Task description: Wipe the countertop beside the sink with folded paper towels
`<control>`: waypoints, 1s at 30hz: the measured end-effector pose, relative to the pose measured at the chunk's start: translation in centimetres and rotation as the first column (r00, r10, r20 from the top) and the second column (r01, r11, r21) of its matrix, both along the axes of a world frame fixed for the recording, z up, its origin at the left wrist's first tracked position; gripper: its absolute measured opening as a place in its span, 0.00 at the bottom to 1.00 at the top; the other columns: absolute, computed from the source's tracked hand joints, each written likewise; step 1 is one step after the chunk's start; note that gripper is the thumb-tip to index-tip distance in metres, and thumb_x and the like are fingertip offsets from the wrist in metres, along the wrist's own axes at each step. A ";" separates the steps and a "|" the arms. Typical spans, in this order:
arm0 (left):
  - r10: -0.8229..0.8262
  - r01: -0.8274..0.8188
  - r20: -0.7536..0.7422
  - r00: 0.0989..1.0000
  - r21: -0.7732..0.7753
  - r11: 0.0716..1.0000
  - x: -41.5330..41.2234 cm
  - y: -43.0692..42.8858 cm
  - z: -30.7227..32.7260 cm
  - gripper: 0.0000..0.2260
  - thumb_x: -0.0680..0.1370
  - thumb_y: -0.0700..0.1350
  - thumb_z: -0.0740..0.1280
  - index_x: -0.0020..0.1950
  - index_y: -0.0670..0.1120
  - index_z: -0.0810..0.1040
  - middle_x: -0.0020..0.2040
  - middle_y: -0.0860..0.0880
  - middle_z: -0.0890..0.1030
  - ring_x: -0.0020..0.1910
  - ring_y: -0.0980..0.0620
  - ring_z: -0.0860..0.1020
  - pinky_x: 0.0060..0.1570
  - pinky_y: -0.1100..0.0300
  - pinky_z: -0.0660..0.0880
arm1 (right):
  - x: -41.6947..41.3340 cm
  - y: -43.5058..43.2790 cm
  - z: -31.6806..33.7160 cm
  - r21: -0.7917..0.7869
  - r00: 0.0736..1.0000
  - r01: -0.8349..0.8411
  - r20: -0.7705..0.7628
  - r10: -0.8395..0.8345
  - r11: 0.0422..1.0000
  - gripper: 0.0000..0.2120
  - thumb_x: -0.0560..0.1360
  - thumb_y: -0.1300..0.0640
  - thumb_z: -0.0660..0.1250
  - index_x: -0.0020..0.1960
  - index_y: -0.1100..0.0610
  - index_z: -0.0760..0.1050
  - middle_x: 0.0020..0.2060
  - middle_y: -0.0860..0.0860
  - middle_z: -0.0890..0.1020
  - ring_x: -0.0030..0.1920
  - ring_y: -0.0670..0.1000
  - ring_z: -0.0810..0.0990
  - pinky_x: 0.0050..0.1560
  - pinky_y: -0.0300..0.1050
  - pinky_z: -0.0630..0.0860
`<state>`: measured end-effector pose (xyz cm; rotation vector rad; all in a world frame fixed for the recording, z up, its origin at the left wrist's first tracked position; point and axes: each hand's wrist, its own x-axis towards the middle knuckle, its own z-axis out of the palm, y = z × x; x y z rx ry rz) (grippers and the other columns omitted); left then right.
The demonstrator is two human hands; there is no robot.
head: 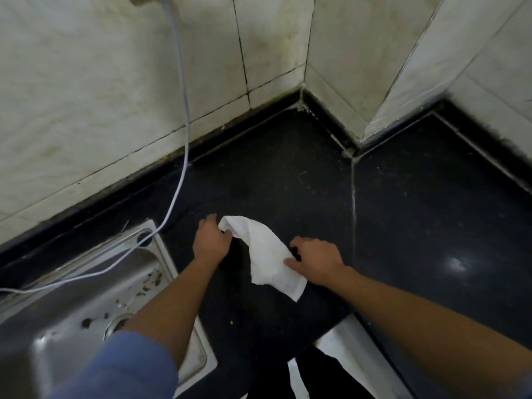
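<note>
Right now both hands are over the dark counter [288, 174] just right of the sink [72, 312], with a white paper towel [267, 254] stretched between them. The left hand [211, 240] has its fingers curled shut around the towel's far end, bunching it there, while the right hand [316, 262] pinches the near edge — thumb laid on top of the sheet, fingers bent under. The towel runs slantwise from one grip to the other, and its loose lower corner hangs toward the counter's front edge; whether the sheet touches the stone or is held just above it, I cannot tell. The left forearm crosses over the sink's rim, a blue sleeve [121, 367] pushed up near the elbow. Dark scraps lie scattered in the steel basin around the drain [116, 323]. A thin white cable [182, 125] drops down the tiled wall [100, 82] and trails across the sink's back corner. To the right, a pale seam [353, 203] runs across the counter — beyond it the surface shows a bright glare spot.
</note>
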<state>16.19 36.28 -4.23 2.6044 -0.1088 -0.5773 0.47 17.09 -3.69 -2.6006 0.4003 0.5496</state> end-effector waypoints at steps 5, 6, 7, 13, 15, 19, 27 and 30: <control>-0.003 0.004 -0.045 0.999 0.016 1.000 0.8 -1.0 -1.2 0.05 0.74 0.45 0.69 0.44 0.44 0.80 0.48 0.42 0.80 0.47 0.44 0.79 0.43 0.55 0.75 | -1.1 1.0 -0.9 -0.021 0.996 0.043 -0.081 -0.045 0.999 0.13 0.75 0.54 0.61 0.60 0.50 0.72 0.55 0.51 0.80 0.53 0.55 0.79 0.49 0.46 0.73; -0.017 0.017 -0.031 0.999 0.019 1.000 0.5 -0.9 -1.2 0.05 0.73 0.45 0.69 0.42 0.44 0.80 0.48 0.43 0.79 0.47 0.44 0.78 0.43 0.55 0.74 | -0.8 0.2 -0.6 -0.024 0.993 0.105 -0.043 -0.106 0.994 0.12 0.75 0.54 0.61 0.57 0.50 0.74 0.54 0.51 0.80 0.52 0.55 0.79 0.48 0.46 0.73; -0.036 0.036 -0.025 0.999 0.013 0.999 0.1 -0.8 -1.0 0.04 0.73 0.45 0.69 0.41 0.44 0.80 0.48 0.44 0.77 0.46 0.45 0.77 0.42 0.56 0.73 | -0.4 -0.8 -0.2 -0.043 0.987 0.160 0.003 -0.160 0.986 0.10 0.74 0.55 0.61 0.55 0.51 0.75 0.52 0.51 0.80 0.51 0.55 0.79 0.47 0.46 0.72; -0.033 0.020 -0.091 0.995 -0.145 0.989 -1.5 1.4 -0.3 0.10 0.68 0.38 0.71 0.31 0.44 0.72 0.30 0.47 0.74 0.34 0.49 0.74 0.28 0.61 0.66 | 2.0 -5.4 0.9 -0.254 0.970 0.222 0.159 -0.186 0.941 0.10 0.74 0.59 0.63 0.54 0.55 0.76 0.51 0.55 0.77 0.52 0.58 0.76 0.46 0.49 0.72; 0.011 -0.034 -0.113 0.994 -0.204 0.978 -1.7 1.7 -0.3 0.08 0.68 0.36 0.71 0.35 0.45 0.74 0.31 0.49 0.75 0.33 0.52 0.75 0.32 0.61 0.69 | 1.8 -4.1 1.1 -0.244 0.945 0.141 0.322 -0.057 0.959 0.09 0.72 0.57 0.68 0.52 0.56 0.77 0.49 0.54 0.77 0.50 0.58 0.76 0.44 0.50 0.74; 0.027 -0.068 -0.156 0.987 -0.260 0.963 -2.2 2.2 -0.3 0.09 0.70 0.34 0.70 0.48 0.44 0.80 0.35 0.49 0.78 0.37 0.53 0.77 0.38 0.63 0.71 | -1.2 0.9 -0.3 -0.133 0.939 -0.231 0.231 0.257 0.964 0.20 0.70 0.43 0.70 0.56 0.53 0.76 0.51 0.52 0.77 0.50 0.54 0.75 0.45 0.51 0.76; -0.115 0.060 -0.240 0.964 -0.224 0.973 -2.9 4.4 -0.4 0.06 0.72 0.36 0.69 0.38 0.46 0.81 0.35 0.48 0.80 0.36 0.53 0.78 0.38 0.61 0.73 | -1.4 0.8 -0.5 0.095 0.980 -0.186 -0.060 0.192 0.978 0.06 0.76 0.53 0.63 0.50 0.52 0.76 0.48 0.49 0.78 0.49 0.50 0.76 0.47 0.46 0.73; -0.003 -0.084 -0.276 0.961 -0.302 0.950 -2.4 4.9 0.3 0.08 0.72 0.35 0.68 0.36 0.46 0.80 0.35 0.47 0.79 0.36 0.53 0.76 0.40 0.60 0.72 | -0.5 0.4 1.4 0.411 0.992 0.103 -0.113 -0.061 0.906 0.04 0.74 0.57 0.66 0.41 0.53 0.76 0.36 0.47 0.78 0.39 0.47 0.76 0.41 0.41 0.72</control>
